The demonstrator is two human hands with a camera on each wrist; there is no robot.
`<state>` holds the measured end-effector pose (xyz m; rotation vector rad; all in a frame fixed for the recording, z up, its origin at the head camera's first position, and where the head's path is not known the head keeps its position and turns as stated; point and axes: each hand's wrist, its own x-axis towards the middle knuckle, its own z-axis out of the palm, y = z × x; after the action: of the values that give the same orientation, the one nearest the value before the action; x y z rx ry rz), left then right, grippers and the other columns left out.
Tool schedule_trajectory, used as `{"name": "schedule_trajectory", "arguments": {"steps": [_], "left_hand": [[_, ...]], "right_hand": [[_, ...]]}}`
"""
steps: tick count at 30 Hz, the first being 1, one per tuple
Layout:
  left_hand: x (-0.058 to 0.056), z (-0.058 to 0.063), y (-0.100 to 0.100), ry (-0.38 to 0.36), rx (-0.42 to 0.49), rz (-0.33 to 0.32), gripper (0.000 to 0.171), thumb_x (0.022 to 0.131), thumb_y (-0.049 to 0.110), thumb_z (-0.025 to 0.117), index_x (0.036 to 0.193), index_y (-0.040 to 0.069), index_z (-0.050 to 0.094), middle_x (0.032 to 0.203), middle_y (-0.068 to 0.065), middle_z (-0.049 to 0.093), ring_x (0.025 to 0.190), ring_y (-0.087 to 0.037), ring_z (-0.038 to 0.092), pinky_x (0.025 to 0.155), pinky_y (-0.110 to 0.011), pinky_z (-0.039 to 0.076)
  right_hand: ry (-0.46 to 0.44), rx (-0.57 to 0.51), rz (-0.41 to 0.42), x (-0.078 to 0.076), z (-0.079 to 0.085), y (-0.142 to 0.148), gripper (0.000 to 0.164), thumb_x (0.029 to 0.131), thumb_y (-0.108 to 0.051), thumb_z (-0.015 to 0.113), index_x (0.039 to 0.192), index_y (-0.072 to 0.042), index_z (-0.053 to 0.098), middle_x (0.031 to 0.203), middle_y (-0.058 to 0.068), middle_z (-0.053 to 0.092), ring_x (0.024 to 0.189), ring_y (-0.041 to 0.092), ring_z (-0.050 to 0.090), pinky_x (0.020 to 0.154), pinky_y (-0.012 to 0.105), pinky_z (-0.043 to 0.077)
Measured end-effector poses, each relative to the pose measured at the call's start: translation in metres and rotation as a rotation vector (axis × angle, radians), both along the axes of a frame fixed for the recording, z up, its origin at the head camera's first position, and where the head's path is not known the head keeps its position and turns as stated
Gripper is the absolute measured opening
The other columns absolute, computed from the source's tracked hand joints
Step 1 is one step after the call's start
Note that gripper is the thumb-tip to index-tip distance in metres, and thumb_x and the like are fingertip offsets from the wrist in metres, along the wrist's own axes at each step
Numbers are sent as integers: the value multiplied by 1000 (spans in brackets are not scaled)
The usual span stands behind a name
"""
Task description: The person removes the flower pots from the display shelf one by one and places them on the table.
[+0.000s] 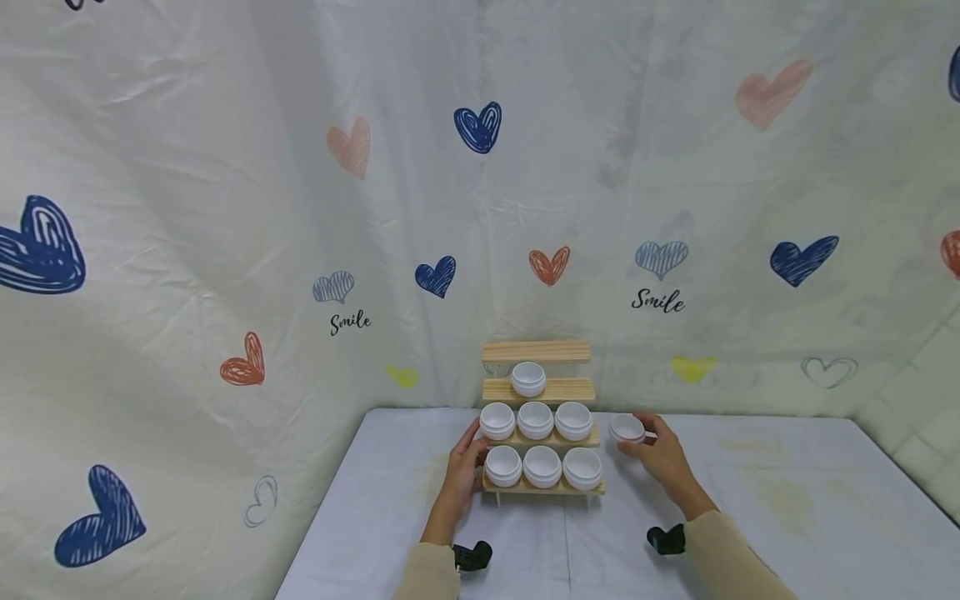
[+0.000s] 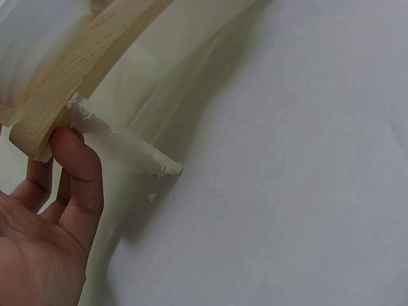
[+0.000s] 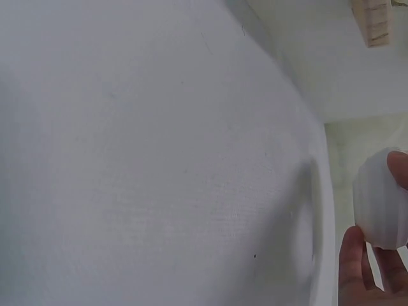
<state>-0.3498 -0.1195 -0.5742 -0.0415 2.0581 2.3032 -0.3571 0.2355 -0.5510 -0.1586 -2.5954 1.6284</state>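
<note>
A tiered wooden rack (image 1: 536, 352) stands at the back of the table, with small white cups (image 1: 542, 467) on its boards. Three sit on the lowest board, three on the one above, and a single cup (image 1: 528, 379) on the third. My left hand (image 1: 459, 475) grips the rack's left end; in the left wrist view its curled fingers touch the end of a wooden board (image 2: 83, 64). Off the rack's right side, my right hand (image 1: 663, 458) holds another white cup (image 1: 627, 428) by its sides. That ribbed cup (image 3: 377, 204) is partly cut off in the right wrist view.
A white cloth covers the table (image 1: 750, 500). Behind the rack hangs a pale curtain (image 1: 570, 167) printed with hearts. Black devices (image 1: 472, 556) sit at both wrists. A thin white support (image 2: 127, 140) slants beneath the rack's board.
</note>
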Motion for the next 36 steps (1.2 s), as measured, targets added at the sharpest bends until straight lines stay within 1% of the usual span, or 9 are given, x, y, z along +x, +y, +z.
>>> {"name": "schedule_trajectory", "arguments": {"steps": [2, 6, 13, 17, 20, 26, 28, 32, 36], "left_hand": [[0, 0, 0, -2, 6, 1, 61, 99, 30, 56, 158, 26, 41, 95, 3, 63, 92, -12, 59, 69, -29, 53], [1, 0, 0, 1, 10, -1, 61, 99, 30, 56, 158, 25, 41, 94, 4, 63, 92, -12, 59, 69, -28, 53], [1, -1, 0, 1, 21, -1, 61, 99, 31, 57, 158, 27, 42, 95, 4, 63, 92, -11, 60, 68, -28, 54], [2, 0, 0, 5, 19, -5, 60, 100, 32, 57, 158, 28, 41, 98, 3, 64, 93, -12, 60, 68, -29, 55], [2, 1, -1, 6, 10, -3, 60, 100, 33, 56, 158, 28, 41, 102, 3, 65, 94, -12, 60, 69, -29, 55], [3, 1, -1, 3, -5, 1, 60, 100, 35, 56, 158, 28, 40, 107, 1, 66, 95, -12, 60, 69, -28, 54], [3, 1, -1, 2, -3, 2, 60, 100, 35, 56, 158, 29, 41, 108, 1, 66, 95, -12, 60, 69, -29, 54], [1, 0, -1, 6, 3, 1, 60, 100, 35, 56, 158, 28, 40, 107, 1, 66, 94, -12, 60, 69, -29, 54], [0, -1, -1, 7, 4, -3, 61, 100, 35, 56, 159, 27, 40, 109, 0, 67, 95, -12, 60, 70, -30, 54]], "right_hand": [[2, 6, -3, -1, -1, 0, 72, 90, -16, 77, 149, 1, 38, 146, 28, 45, 125, 41, 53, 83, 25, 45], [-8, 12, -6, -3, -4, 1, 73, 90, -16, 77, 149, 0, 38, 148, 28, 44, 124, 40, 53, 79, 23, 46], [-11, 22, 4, -5, -9, 3, 73, 90, -15, 76, 149, 3, 37, 149, 30, 42, 125, 43, 53, 81, 24, 46], [-7, 33, 1, -8, -11, 4, 73, 89, -15, 76, 148, 4, 37, 148, 31, 43, 125, 43, 53, 81, 25, 46], [-10, 41, -3, -10, -13, 4, 74, 89, -15, 76, 148, 4, 37, 148, 31, 43, 125, 43, 53, 83, 26, 47], [-22, 37, 5, -13, -15, 3, 75, 90, -17, 76, 149, 4, 36, 149, 31, 41, 127, 44, 51, 90, 35, 49], [-23, 35, 10, -13, -15, 3, 75, 90, -17, 76, 150, 4, 35, 150, 31, 41, 128, 43, 51, 89, 33, 49], [-13, 36, 18, -15, -16, 3, 76, 90, -17, 77, 149, 5, 36, 149, 31, 43, 127, 43, 53, 83, 24, 47], [-5, 40, 23, -16, -17, 3, 75, 89, -17, 78, 148, 5, 37, 148, 31, 44, 127, 44, 53, 80, 22, 47]]}}
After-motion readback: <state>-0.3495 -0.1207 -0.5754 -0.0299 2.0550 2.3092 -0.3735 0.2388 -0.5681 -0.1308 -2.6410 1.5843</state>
